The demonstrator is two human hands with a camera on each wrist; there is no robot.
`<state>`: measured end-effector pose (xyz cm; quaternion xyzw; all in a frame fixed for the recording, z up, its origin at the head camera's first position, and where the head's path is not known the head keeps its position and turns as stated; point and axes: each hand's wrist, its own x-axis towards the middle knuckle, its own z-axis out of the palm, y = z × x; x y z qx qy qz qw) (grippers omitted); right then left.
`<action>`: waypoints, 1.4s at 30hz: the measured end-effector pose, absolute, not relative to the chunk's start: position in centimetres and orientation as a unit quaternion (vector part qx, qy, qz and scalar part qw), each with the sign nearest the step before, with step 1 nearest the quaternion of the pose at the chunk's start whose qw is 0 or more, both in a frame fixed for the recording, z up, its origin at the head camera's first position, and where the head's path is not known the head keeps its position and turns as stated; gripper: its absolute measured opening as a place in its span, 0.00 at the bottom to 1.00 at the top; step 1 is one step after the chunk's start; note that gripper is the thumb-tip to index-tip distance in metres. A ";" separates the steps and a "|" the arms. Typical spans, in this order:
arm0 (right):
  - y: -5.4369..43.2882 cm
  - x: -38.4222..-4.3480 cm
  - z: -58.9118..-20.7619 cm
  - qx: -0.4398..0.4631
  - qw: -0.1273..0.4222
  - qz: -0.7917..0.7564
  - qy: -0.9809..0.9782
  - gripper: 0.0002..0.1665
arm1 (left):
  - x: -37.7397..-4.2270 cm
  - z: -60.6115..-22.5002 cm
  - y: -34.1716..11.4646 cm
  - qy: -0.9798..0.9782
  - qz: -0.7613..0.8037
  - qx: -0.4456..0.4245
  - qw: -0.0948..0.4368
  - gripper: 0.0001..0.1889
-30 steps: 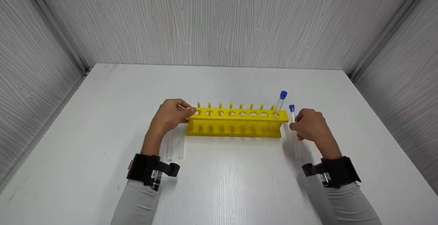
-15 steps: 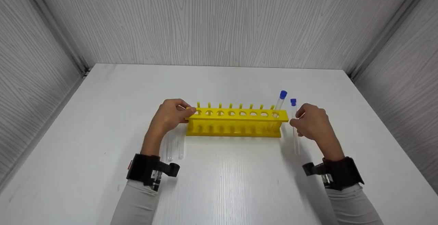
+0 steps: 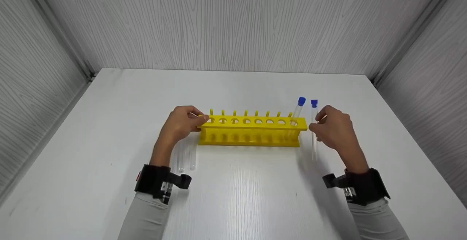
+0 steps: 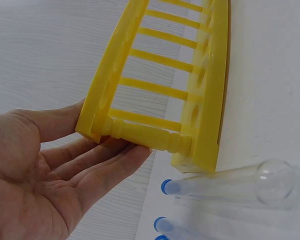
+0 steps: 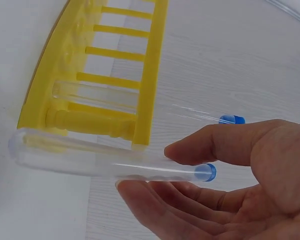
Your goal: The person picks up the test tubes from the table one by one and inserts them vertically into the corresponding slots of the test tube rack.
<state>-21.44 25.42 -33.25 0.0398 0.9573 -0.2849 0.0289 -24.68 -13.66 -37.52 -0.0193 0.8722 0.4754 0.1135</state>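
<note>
A yellow test tube rack (image 3: pixel 248 139) stands upright on the table. My left hand (image 3: pixel 184 122) holds its left end; in the left wrist view the thumb lies on the top plate and the fingers reach below it, by the end post. Just off the rack's right end, my right hand (image 3: pixel 334 128) pinches a clear test tube (image 5: pixel 100 162) between thumb and fingers. This tube is near upright, its blue cap (image 3: pixel 314 103) at the top. Another blue-capped test tube (image 3: pixel 298 111) leans in the rack's rightmost hole.
Several clear test tubes (image 3: pixel 192 158) lie on the white table (image 3: pixel 240 196) beside my left wrist, partly hidden by the hand; their blue caps (image 4: pixel 167 186) show in the left wrist view. Pale wood-grain panels (image 3: pixel 233 24) enclose the table at the back and sides.
My right hand has raised its test tube and turned it more upright, from a tilt beside the rack. The left hand and the rack have stayed in place.
</note>
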 end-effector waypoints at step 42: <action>23.2 -19.7 -32.1 -0.020 -0.068 -0.333 0.940 0.16 | -24.5 -37.6 -13.7 0.877 0.470 -0.005 0.098 0.18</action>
